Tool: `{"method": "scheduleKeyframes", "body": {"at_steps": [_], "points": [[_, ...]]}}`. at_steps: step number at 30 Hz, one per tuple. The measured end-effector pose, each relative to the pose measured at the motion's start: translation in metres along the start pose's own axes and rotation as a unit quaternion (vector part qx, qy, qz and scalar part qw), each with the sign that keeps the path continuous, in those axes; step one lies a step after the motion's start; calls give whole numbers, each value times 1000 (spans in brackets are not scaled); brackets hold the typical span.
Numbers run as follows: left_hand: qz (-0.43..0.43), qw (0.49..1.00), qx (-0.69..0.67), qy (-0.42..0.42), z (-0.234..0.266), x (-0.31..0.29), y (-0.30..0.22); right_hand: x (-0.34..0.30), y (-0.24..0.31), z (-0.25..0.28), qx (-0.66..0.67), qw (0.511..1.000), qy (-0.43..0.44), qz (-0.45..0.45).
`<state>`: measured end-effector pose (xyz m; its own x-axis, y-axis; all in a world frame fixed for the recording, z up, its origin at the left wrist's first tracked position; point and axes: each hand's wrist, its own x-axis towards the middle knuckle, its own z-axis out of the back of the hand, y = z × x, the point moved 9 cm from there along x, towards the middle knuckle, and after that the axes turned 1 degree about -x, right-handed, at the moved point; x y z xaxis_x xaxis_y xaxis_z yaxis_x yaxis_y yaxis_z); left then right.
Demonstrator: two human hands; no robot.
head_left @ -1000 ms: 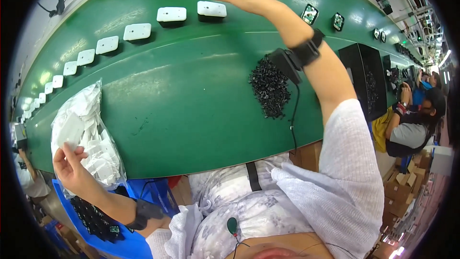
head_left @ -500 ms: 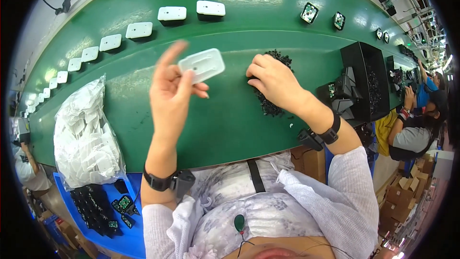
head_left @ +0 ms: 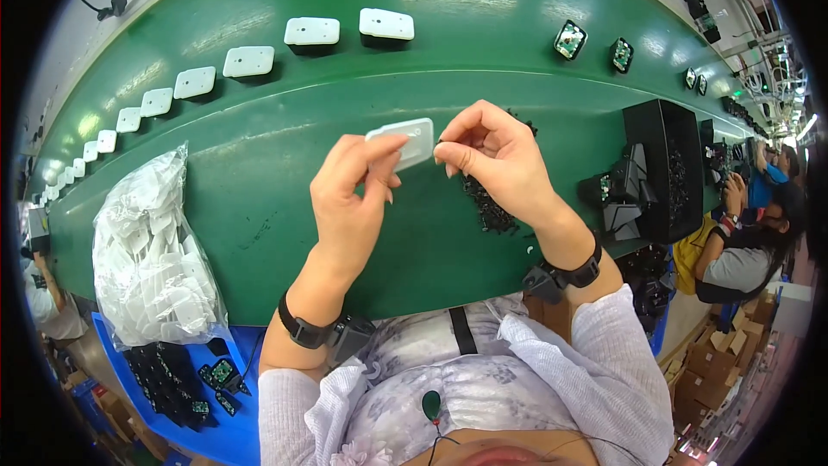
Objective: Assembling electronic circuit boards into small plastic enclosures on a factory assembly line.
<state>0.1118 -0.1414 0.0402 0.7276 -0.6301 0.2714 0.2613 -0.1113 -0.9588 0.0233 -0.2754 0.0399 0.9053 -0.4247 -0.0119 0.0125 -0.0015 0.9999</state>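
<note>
My left hand (head_left: pixel 352 194) pinches a translucent white plastic cover (head_left: pixel 419 143) between thumb and fingers, tilted above the green bench. At the cover's right edge my right hand (head_left: pixel 504 160) is closed, thumb against forefinger, on a small black part (head_left: pixel 441 142). The part is too small to name more exactly. Below and behind the right hand lies a heap of small black parts (head_left: pixel 490 207), partly hidden by that hand.
Black housings with white covers (head_left: pixel 249 60) line the bench's far left. Open housings with green circuit boards (head_left: pixel 569 40) stand far right. A bag of white covers (head_left: pixel 155 259) lies left, above a blue bin (head_left: pixel 185 442). A black box (head_left: pixel 660 168) stands right; co-workers sit beyond.
My left hand has moved right with the white cover and turned it. The right hand has lifted off the heap and come up beside the cover, pinching a small black part.
</note>
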Motion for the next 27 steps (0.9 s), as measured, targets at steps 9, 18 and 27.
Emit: {"method": "scheduleKeyframes", "body": {"at_steps": [9, 18, 27], "points": [[-108, 983, 138, 48, -10, -5, -19, -2, -11, -24, 122, 989, 45, -63], [34, 999, -2, 37, -10, -8, 4, -8, 10, -13, -105, 991, -4, 87], [135, 979, -141, 58, -16, -12, 14, -15, 32, -14, -245, 932, -43, 262]]}}
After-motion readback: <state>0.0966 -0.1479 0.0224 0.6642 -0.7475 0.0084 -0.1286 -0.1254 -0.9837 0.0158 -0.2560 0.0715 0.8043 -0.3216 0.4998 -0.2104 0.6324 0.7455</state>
